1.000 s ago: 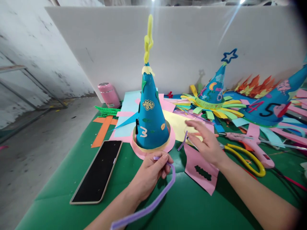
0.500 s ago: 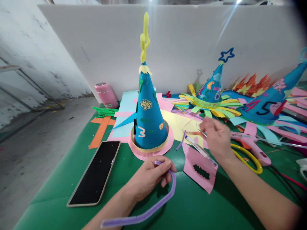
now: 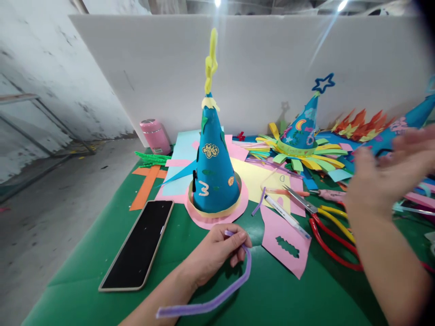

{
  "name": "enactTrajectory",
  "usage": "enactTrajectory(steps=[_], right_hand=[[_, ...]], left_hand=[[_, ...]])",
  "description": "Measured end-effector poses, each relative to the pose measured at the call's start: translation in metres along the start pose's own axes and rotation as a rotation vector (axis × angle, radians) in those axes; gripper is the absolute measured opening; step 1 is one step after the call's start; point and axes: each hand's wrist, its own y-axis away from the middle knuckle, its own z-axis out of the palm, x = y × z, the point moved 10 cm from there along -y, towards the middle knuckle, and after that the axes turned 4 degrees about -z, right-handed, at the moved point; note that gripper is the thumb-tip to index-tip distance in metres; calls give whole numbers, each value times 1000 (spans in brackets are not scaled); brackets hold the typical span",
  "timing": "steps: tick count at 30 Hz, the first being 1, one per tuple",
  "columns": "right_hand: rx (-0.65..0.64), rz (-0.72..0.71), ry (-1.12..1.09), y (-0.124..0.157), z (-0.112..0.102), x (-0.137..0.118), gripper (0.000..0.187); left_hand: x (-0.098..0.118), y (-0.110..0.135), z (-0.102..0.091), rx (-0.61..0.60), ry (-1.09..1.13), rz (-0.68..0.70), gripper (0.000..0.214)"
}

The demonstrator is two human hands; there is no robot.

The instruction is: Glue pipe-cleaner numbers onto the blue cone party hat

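A bent purple pipe cleaner (image 3: 220,296) is pinched between the thumb and fingers of my left hand (image 3: 229,246), low in front of the hat. Off to the right, my right hand (image 3: 387,170) is raised, slightly blurred, with fingers stretched out and nothing visible in them. Below and left of it lie scissors (image 3: 316,210) with red and yellow handles. Behind my left hand stands a blue cone hat (image 3: 215,167) with a pink brim, a "3" and stickers. A yellow twisted pipe cleaner (image 3: 211,63) tops it.
A phone (image 3: 139,246) lies at the left. A white marker (image 3: 287,216) rests over pink paper (image 3: 288,258) with a cut-out. A pink glue gun (image 3: 331,194) is partly hidden by my right hand. A pink bottle (image 3: 155,136) and another cone hat (image 3: 301,127) stand farther back.
My right hand has moved right and opened out from a closed pose, uncovering the scissors. My left hand still pinches the purple pipe cleaner. The view has shifted slightly.
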Motion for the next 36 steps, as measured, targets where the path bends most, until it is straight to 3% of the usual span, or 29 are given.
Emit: enactTrajectory(steps=[1, 2, 3, 5, 8, 10, 14, 18, 26, 32, 36], right_hand=[[49, -39, -14, 11, 1, -15, 41], [-95, -40, -83, 22, 21, -27, 25], [-314, -32, -163, 38, 48, -40, 19], [-567, -53, -254, 67, 77, -66, 15], [-976, -188, -477, 115, 102, -111, 35], [-1106, -324, -550, 140, 103, -132, 42], [-1045, -587, -447, 164, 100, -145, 20], [-904, -543, -424, 156, 97, -136, 27], [-944, -611, -378, 164, 95, -141, 26], [-936, -560, -421, 158, 95, -138, 18], [-901, -521, -464, 154, 90, -134, 25]], left_hand=[[0, 0, -1, 11, -2, 5, 25], [1, -1, -2, 23, -2, 14, 25], [3, -1, -4, 37, 1, 29, 25], [5, -2, -7, 63, 20, 58, 25], [8, -2, -11, 81, 110, 105, 21], [8, -2, -14, 94, 195, 124, 19], [9, -3, -19, 112, 393, 153, 15], [13, -2, -27, 137, 557, 214, 4], [21, 4, -24, 151, 537, 253, 17], [28, 4, -20, 68, 598, 267, 22], [30, 5, -23, 69, 608, 260, 21]])
